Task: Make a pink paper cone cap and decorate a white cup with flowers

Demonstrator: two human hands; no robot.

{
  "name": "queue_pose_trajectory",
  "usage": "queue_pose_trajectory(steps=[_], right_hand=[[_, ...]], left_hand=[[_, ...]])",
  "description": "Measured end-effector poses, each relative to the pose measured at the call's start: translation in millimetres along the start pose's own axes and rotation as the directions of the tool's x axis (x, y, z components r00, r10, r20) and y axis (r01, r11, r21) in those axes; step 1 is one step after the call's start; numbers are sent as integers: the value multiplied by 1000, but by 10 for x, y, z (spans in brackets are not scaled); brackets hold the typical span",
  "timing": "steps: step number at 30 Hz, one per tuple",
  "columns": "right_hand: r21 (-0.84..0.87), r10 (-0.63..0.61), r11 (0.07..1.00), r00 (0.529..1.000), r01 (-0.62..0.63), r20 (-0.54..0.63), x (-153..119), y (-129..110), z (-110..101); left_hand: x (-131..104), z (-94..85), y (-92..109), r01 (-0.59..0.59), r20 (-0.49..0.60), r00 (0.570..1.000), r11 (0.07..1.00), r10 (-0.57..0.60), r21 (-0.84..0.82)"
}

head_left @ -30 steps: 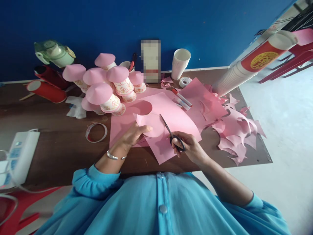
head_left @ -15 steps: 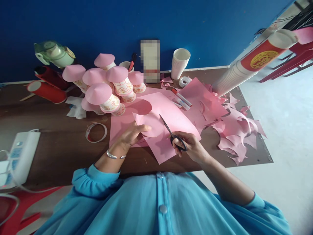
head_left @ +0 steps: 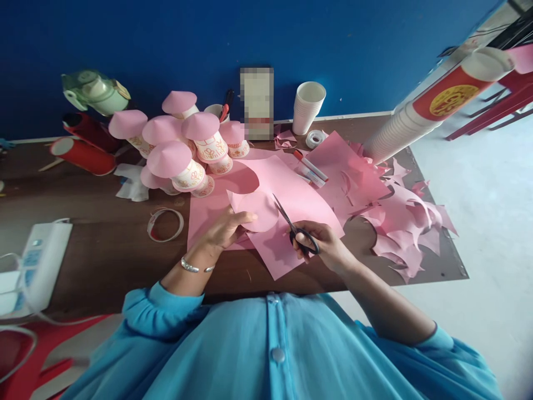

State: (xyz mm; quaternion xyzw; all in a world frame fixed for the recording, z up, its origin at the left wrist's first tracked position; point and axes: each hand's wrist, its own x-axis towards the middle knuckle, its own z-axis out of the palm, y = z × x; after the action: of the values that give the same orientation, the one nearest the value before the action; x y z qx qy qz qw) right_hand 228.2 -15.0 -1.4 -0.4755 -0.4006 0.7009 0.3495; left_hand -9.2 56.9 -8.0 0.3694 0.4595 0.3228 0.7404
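Observation:
My left hand [head_left: 228, 226] pinches a rounded piece of pink paper [head_left: 263, 212], thumb on top, with a pointed corner sticking out at its upper left. In my right hand [head_left: 320, 243] is a pair of scissors [head_left: 285, 212] with dark handles, its blades pointing up and left beside the round piece's right edge. The blades look nearly closed; whether they touch the paper I cannot tell. Beneath both hands lies a larger pink paper sheet [head_left: 306, 191] with a curved cut-out at its left.
Decorated paper cups with pink cone tops [head_left: 169, 159] cluster at the left back. Pink scraps [head_left: 406, 222] lie at right near a leaning cup stack [head_left: 416, 119]. Markers [head_left: 311, 169], a tape roll [head_left: 165, 225], a white cup stack [head_left: 308, 108] and a power strip [head_left: 44, 266] are around.
Both hands keep almost the same pose, with the scissors still beside the round piece. The whole view has shifted very slightly.

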Motion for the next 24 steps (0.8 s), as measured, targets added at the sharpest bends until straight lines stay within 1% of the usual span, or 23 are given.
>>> queue_pose_trajectory(steps=[3, 6, 10, 15, 19, 24], right_hand=[[-41, 26, 999, 999, -25, 22, 8, -56, -37], [-112, 45, 993, 998, -39, 48, 15, -152, -92], [-199, 45, 980, 995, -26, 89, 32, -257, -170], [-276, 25, 961, 995, 2, 94, 73, -306, -222], [-300, 19, 954, 995, 12, 101, 115, -339, -234], [-304, 18, 953, 993, 18, 115, 157, -354, -250]], left_hand=[[3, -16, -13, 8, -15, 1000, 1000, -8, -11], [6, -18, -13, 15, -6, 1000, 999, -15, -32], [2, -10, -17, -1, 13, 1000, 998, 2, -60], [3, -35, -57, -16, 37, 999, 997, 19, -75], [6, -49, -72, -20, 20, 1000, 999, 21, -37], [-3, -38, -59, -28, -1, 1000, 998, 28, -51]])
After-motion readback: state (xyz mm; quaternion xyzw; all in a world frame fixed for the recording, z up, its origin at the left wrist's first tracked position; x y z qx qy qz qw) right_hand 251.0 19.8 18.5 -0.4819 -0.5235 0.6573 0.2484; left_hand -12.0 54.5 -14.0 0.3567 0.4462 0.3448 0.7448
